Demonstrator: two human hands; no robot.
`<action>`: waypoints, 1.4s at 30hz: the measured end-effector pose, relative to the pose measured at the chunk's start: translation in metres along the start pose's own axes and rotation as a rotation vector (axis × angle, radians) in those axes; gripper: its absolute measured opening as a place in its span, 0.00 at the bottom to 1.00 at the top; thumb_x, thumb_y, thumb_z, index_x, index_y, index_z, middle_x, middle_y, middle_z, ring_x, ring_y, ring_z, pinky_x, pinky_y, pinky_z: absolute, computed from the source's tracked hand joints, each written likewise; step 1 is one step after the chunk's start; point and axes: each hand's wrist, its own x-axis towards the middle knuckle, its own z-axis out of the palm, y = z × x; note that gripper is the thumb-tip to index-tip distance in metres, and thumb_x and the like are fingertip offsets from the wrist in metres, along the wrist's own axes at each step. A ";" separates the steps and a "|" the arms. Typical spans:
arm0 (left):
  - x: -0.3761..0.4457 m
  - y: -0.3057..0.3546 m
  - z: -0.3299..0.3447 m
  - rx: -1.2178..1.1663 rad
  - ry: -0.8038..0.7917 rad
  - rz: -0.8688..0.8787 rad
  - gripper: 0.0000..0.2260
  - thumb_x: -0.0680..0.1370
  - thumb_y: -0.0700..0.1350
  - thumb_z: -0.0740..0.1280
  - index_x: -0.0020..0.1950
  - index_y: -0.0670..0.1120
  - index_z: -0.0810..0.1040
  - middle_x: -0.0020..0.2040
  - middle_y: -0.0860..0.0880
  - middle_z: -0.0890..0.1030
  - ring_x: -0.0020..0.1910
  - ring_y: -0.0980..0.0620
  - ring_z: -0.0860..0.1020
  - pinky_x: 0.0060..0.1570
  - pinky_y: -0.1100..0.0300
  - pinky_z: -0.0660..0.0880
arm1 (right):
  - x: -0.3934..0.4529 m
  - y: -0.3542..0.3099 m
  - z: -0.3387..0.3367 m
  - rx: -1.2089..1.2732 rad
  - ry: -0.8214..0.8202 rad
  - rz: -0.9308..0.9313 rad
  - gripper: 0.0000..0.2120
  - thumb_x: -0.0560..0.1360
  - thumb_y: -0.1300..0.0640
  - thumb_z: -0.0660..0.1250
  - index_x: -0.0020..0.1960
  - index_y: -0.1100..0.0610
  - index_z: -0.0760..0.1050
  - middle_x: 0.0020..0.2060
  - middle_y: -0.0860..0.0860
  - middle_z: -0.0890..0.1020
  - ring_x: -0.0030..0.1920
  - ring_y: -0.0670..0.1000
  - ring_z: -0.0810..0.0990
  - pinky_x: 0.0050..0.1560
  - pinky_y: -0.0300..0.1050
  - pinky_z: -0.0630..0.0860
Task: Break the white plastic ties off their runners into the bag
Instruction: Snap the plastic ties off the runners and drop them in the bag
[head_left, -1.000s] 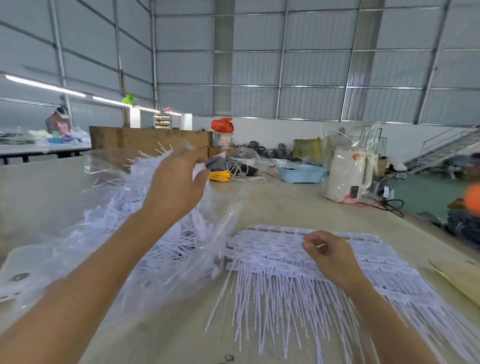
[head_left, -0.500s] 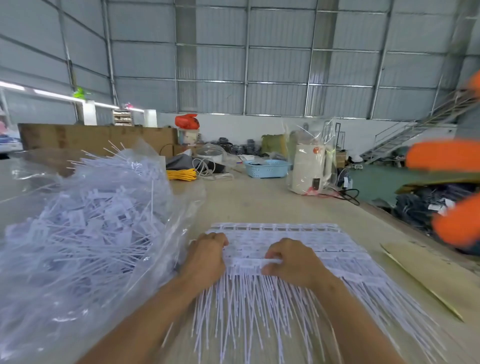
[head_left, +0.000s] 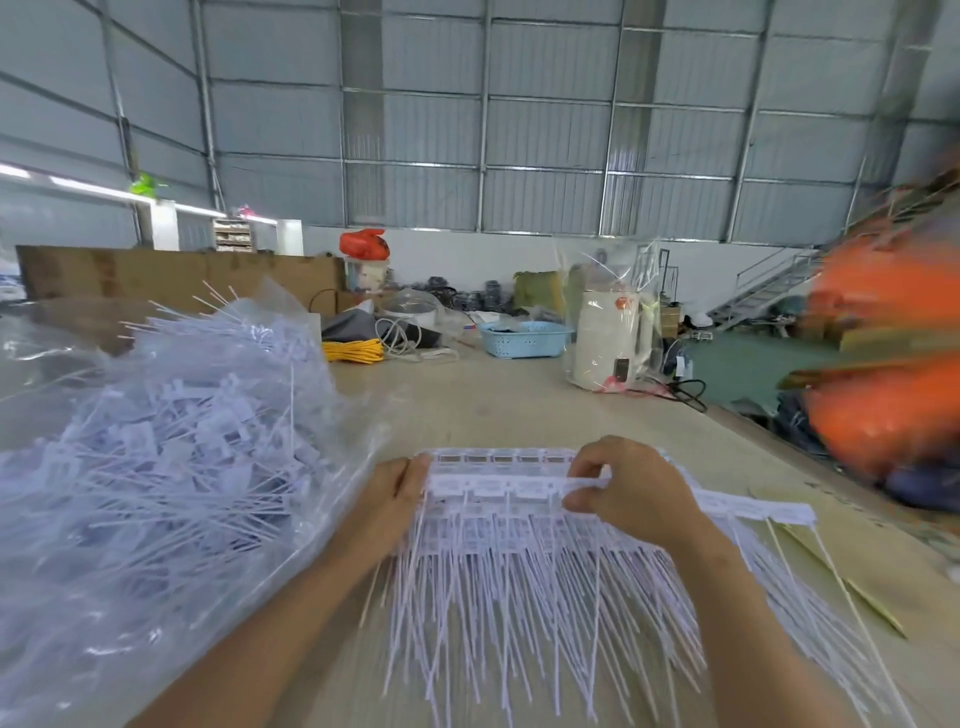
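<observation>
White strip of ties (head_left: 498, 487) runs crosswise between both hands — left hand (head_left: 387, 501) grips one end, right hand (head_left: 631, 493) pinches the other — bag (head_left: 156, 467) lies just left.

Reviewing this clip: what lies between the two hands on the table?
In the head view, a strip of white ties on its runner spans from the left hand to the right hand, each gripping an end section, above the stacked tie sheets.

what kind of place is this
Likely a warehouse or factory workshop: corrugated metal walls, a long worktable, and a clear bag heaped with white plastic ties.
</observation>
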 end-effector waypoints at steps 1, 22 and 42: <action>0.001 0.001 -0.001 -0.055 0.010 -0.015 0.18 0.82 0.47 0.59 0.32 0.46 0.66 0.28 0.51 0.68 0.25 0.59 0.69 0.28 0.72 0.66 | 0.000 0.004 -0.002 0.013 0.015 0.028 0.08 0.67 0.50 0.75 0.38 0.46 0.75 0.40 0.41 0.76 0.42 0.45 0.74 0.41 0.40 0.68; -0.007 0.029 0.015 -0.554 -0.046 0.082 0.07 0.77 0.35 0.65 0.42 0.44 0.77 0.33 0.51 0.83 0.32 0.55 0.81 0.37 0.64 0.79 | 0.002 -0.032 0.037 0.492 -0.070 -0.143 0.12 0.76 0.64 0.64 0.58 0.55 0.77 0.49 0.47 0.80 0.48 0.41 0.76 0.42 0.22 0.68; -0.006 0.031 0.024 -0.108 0.004 0.025 0.20 0.77 0.45 0.68 0.26 0.40 0.73 0.21 0.47 0.72 0.21 0.56 0.69 0.31 0.60 0.68 | 0.007 -0.047 0.071 0.078 0.005 -0.126 0.09 0.76 0.53 0.65 0.38 0.47 0.80 0.32 0.46 0.79 0.36 0.49 0.76 0.36 0.40 0.65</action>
